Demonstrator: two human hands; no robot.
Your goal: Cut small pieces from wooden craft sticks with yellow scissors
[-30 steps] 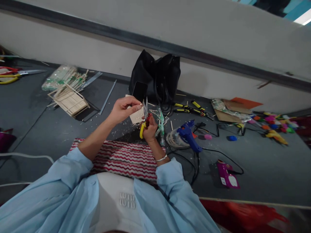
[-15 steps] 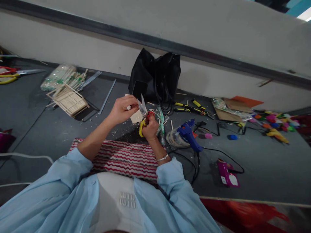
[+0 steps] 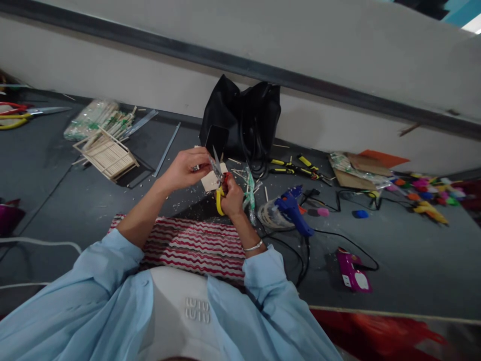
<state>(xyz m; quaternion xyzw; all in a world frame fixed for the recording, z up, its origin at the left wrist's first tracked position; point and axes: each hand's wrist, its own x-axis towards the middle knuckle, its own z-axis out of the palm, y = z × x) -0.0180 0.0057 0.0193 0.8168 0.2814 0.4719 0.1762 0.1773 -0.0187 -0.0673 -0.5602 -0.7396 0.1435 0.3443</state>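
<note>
My right hand (image 3: 232, 197) is wrapped round the handles of a pair of scissors (image 3: 220, 199) with yellow and red grips, its blades pointing up and away. Close to the blades, my left hand (image 3: 189, 168) is closed in a pinch; what its fingers hold is too small to make out, though something clear shows by the fingertips. Below the hands lies a pale flat piece (image 3: 209, 181) on the dark table, with small pale scraps around it. A dark phone (image 3: 217, 139) leans against a black bag (image 3: 240, 118) just beyond.
Left: a small stick frame (image 3: 108, 158), a bag of sticks (image 3: 92, 118), a metal strip (image 3: 167, 149), large scissors (image 3: 30, 114). Right: a blue glue gun (image 3: 295, 213) on a jar, pliers (image 3: 295, 169), a purple box (image 3: 353, 271), cables, colourful pompoms (image 3: 428, 188). A striped cloth (image 3: 191, 248) lies nearest me.
The scissors have tilted left and their blades have come closer together. My left hand has shifted slightly left, and my right hand has moved a little down and left.
</note>
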